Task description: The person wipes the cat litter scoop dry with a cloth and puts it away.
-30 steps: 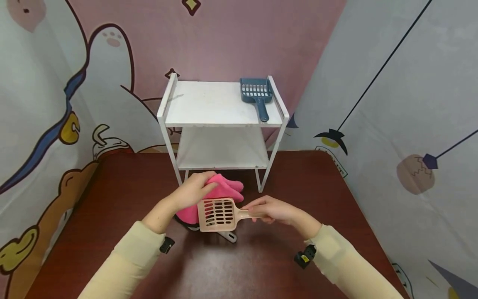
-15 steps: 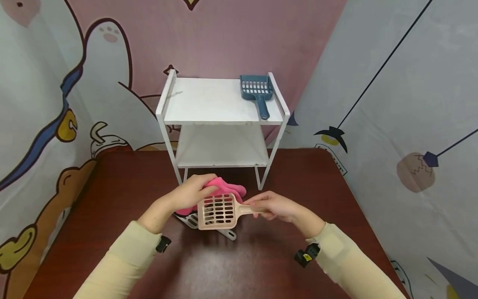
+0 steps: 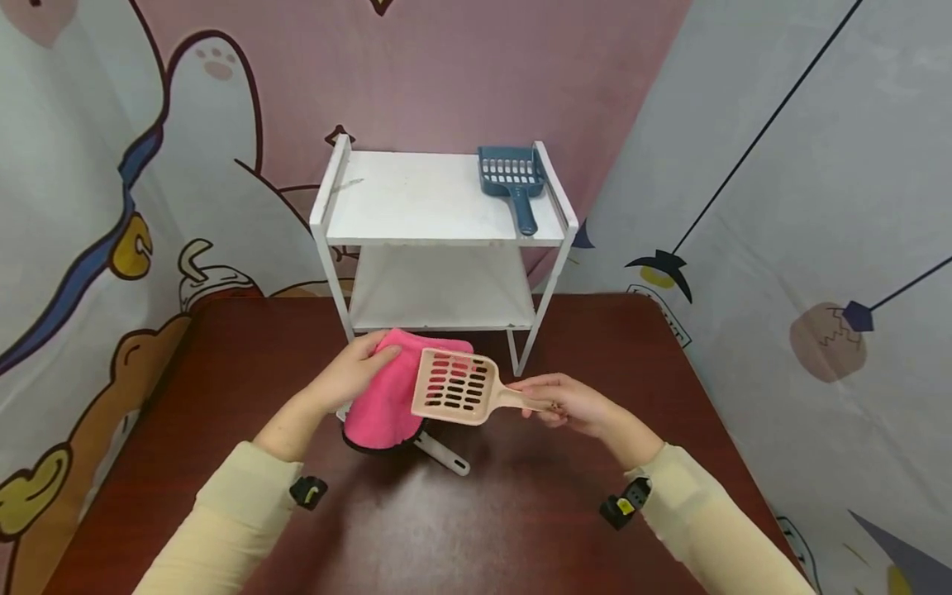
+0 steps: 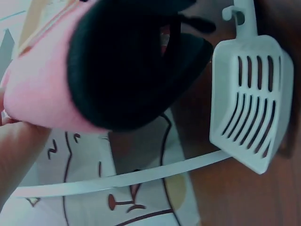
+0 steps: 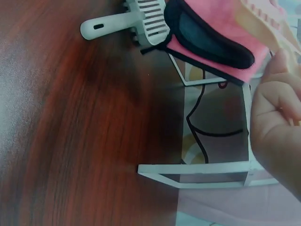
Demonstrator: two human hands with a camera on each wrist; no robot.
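Observation:
My left hand (image 3: 348, 377) holds the upper left of a pink glove (image 3: 388, 405) with a black-edged cuff, thumb across its front. The left wrist view shows the dark opening of the glove (image 4: 51, 82). With my right hand (image 3: 573, 406) I grip the handle of a beige slotted litter scoop (image 3: 452, 387), its head overlapping the glove's right side in the head view. Beneath the glove lies a light grey litter scoop; only its handle (image 3: 444, 454) shows clearly there. In the left wrist view, the slotted head of that grey scoop (image 4: 249, 101) shows on the table.
A white two-tier rack (image 3: 402, 198) stands behind the hands on the dark wooden table (image 3: 550, 512). A blue slotted litter scoop (image 3: 511, 178) lies on the right of its upper shelf. Printed fabric walls enclose the table behind and at both sides.
The left hand has lifted and spread the glove, so its cuff hangs down over the grey scoop. The right hand has moved slightly up and right with the beige scoop, now tilted.

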